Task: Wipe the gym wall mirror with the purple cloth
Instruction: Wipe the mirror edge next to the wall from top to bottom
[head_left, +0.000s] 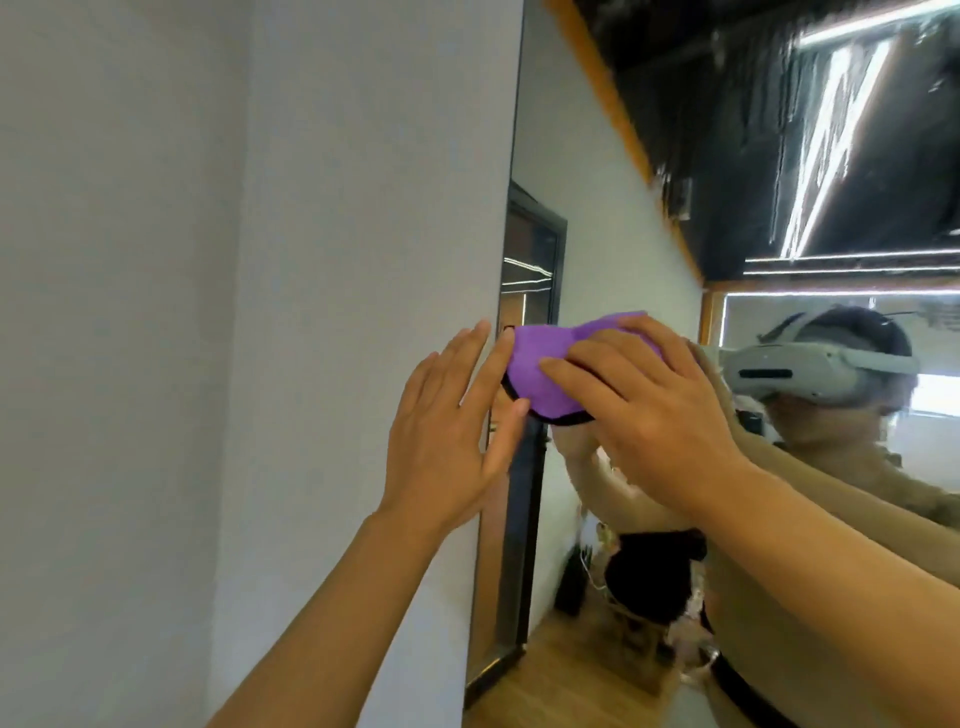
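Note:
The wall mirror (613, 218) fills the right half of the view, its left edge running down the middle. A purple cloth (540, 371) with a black hem lies flat against the glass near that edge. My right hand (639, 400) presses on the cloth with straight, spread fingers, covering its right part. My left hand (452, 415) is flat with straight fingers at the mirror's left edge, partly on the wall, its fingertips just touching the cloth's left end.
A plain white wall (249, 312) takes up the left half. The mirror reflects a person wearing a headset, a dark door frame (535, 291), a wooden floor (576, 670) and ceiling light strips.

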